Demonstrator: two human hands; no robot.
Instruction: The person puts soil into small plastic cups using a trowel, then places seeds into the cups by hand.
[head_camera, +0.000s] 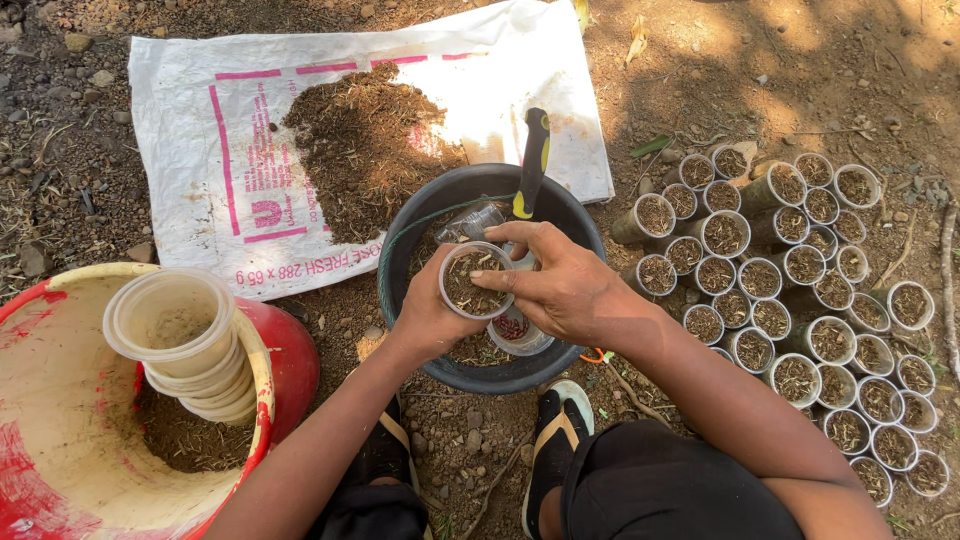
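My left hand (425, 318) grips a clear plastic cup (474, 281) full of brown soil, held over a black bucket (420, 230). My right hand (560, 290) lies across the cup's top, its fingertips pressing on the soil. A second clear cup (518, 335) sits in the bucket under my right hand. A trowel with a black and yellow handle (532, 165) leans in the bucket behind the hands. A crumpled clear cup (470, 222) lies in the bucket too.
Several soil-filled cups (790, 290) stand packed together on the ground at right. A white sack (200, 120) with a heap of soil (365, 145) lies behind the bucket. A stack of empty cups (185, 340) rests in a red basin (300, 365) at left. My sandalled feet (555, 425) are below.
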